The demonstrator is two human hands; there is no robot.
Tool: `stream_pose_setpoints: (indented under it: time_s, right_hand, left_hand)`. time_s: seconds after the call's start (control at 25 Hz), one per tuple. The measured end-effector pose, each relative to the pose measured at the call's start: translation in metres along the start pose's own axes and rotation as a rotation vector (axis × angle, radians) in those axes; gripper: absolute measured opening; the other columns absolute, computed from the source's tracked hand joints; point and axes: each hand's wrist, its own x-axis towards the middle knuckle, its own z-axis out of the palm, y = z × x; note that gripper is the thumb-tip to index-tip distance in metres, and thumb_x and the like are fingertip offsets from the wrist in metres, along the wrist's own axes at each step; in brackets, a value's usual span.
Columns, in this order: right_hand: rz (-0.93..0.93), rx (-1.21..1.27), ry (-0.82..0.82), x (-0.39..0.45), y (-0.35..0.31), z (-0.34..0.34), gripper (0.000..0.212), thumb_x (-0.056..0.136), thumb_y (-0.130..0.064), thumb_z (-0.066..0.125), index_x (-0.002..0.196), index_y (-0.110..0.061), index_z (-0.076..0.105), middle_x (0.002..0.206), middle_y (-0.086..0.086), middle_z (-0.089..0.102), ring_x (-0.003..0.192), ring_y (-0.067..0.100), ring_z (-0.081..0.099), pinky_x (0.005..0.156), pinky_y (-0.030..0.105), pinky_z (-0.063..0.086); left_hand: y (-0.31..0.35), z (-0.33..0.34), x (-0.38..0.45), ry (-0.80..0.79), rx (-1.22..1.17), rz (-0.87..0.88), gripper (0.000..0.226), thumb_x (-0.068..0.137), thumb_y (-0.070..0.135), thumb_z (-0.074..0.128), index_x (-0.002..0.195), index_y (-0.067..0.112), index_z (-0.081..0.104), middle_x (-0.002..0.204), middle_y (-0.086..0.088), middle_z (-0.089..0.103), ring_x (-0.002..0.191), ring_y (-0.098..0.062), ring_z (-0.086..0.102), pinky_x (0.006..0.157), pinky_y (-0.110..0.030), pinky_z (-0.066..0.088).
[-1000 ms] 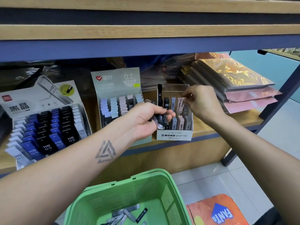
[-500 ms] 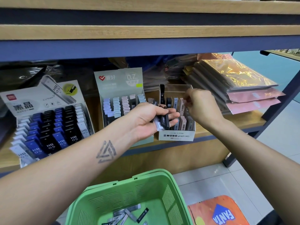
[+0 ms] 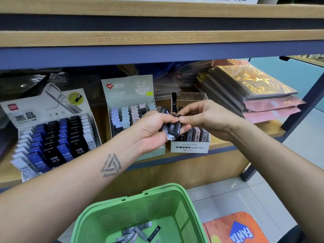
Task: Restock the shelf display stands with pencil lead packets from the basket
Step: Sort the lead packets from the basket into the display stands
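Over MONO box (image 3: 190, 147), left hand (image 3: 154, 128) gripping packets (image 3: 172, 128), right hand (image 3: 206, 116) pinching one

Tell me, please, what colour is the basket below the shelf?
The basket is light green with slotted walls, seen clearly in the head view.

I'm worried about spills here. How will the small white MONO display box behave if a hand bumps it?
The MONO box looks like thin card, so probably light and easy to slide. It stands near the shelf edge, so a push toward the person might drop it. Its upright lead packets would likely scatter.
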Motion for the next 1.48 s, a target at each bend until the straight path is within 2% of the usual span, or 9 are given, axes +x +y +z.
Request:
stream_pose_setpoints:
  time_s: [0.16,0.32,0.48,0.68,0.84,0.96,1.2,1.36,1.48]
  right_hand:
    - [0.029,0.157,0.064,0.001,-0.001,-0.004,0.012,0.081,-0.004,0.076,0.092,-0.003,0.070,0.083,0.012,0.072,0.076,0.021,0.069,0.072,0.029,0.058]
    - [0.031,0.139,0.147,0.004,0.000,-0.005,0.010,0.084,-0.002,0.075,0.094,-0.005,0.073,0.079,0.010,0.071,0.069,0.017,0.063,0.067,0.026,0.056]
    - [0.001,0.215,0.117,0.002,-0.002,-0.005,0.021,0.089,0.003,0.068,0.108,-0.003,0.072,0.089,0.015,0.073,0.078,0.020,0.069,0.071,0.026,0.058]
    - [-0.032,0.205,0.137,0.002,-0.001,-0.005,0.024,0.087,0.008,0.068,0.109,-0.002,0.072,0.088,0.016,0.072,0.083,0.024,0.072,0.072,0.027,0.059]
    - [-0.033,0.180,0.166,0.001,0.001,-0.009,0.023,0.085,0.012,0.067,0.104,-0.001,0.071,0.083,0.013,0.074,0.082,0.025,0.073,0.073,0.029,0.059]
    - [-0.033,0.002,0.112,0.000,0.001,-0.012,0.020,0.083,0.007,0.072,0.100,-0.002,0.072,0.089,0.017,0.075,0.087,0.028,0.074,0.081,0.036,0.058]
    - [-0.307,-0.690,0.063,0.001,-0.009,0.008,0.017,0.085,-0.017,0.080,0.099,-0.024,0.074,0.087,-0.010,0.074,0.082,0.000,0.068,0.075,0.017,0.054]
    - [-0.156,-0.254,0.178,0.002,-0.004,0.004,0.035,0.096,0.001,0.061,0.128,-0.012,0.065,0.089,0.006,0.076,0.086,0.016,0.076,0.077,0.028,0.059]
    - [-0.111,-0.004,0.167,0.001,-0.004,-0.001,0.036,0.095,0.008,0.059,0.127,-0.007,0.063,0.098,0.014,0.073,0.094,0.029,0.075,0.080,0.037,0.061]
  left_hand:
    - [0.003,-0.005,-0.001,-0.049,0.029,-0.101,0.029,0.101,-0.007,0.039,0.126,-0.009,0.052,0.110,-0.035,0.067,0.093,-0.042,0.072,0.079,-0.052,0.060]
    - [0.001,-0.009,0.000,-0.015,0.140,-0.136,0.017,0.101,-0.003,0.045,0.112,-0.008,0.056,0.090,-0.024,0.071,0.069,-0.024,0.068,0.051,-0.026,0.056]
    - [-0.001,-0.011,0.003,0.027,0.213,-0.025,0.022,0.092,-0.011,0.056,0.111,0.000,0.056,0.082,-0.018,0.065,0.054,-0.013,0.048,0.040,-0.018,0.035]
    - [-0.005,-0.009,0.006,0.120,0.330,0.101,0.042,0.085,-0.017,0.062,0.126,-0.010,0.052,0.089,-0.023,0.057,0.052,-0.013,0.048,0.039,-0.019,0.035]
    - [-0.003,-0.008,0.004,0.156,0.334,0.182,0.033,0.085,-0.018,0.060,0.113,-0.002,0.053,0.090,-0.025,0.057,0.055,-0.015,0.050,0.041,-0.019,0.036]
    - [-0.002,-0.010,0.005,0.194,0.431,0.264,0.026,0.088,-0.014,0.061,0.105,0.002,0.053,0.081,-0.022,0.060,0.052,-0.013,0.050,0.042,-0.020,0.037]
    - [-0.003,-0.010,0.009,0.206,0.465,0.322,0.015,0.091,-0.005,0.065,0.098,0.004,0.054,0.068,-0.014,0.061,0.051,-0.012,0.048,0.041,-0.020,0.035]
    - [-0.002,-0.011,0.010,0.193,0.371,0.312,0.009,0.094,-0.001,0.063,0.101,-0.001,0.058,0.079,-0.019,0.060,0.051,-0.011,0.046,0.041,-0.019,0.033]
    - [-0.003,-0.012,0.010,0.207,0.391,0.290,0.019,0.087,-0.010,0.066,0.099,0.001,0.057,0.076,-0.016,0.060,0.049,-0.010,0.047,0.040,-0.019,0.033]
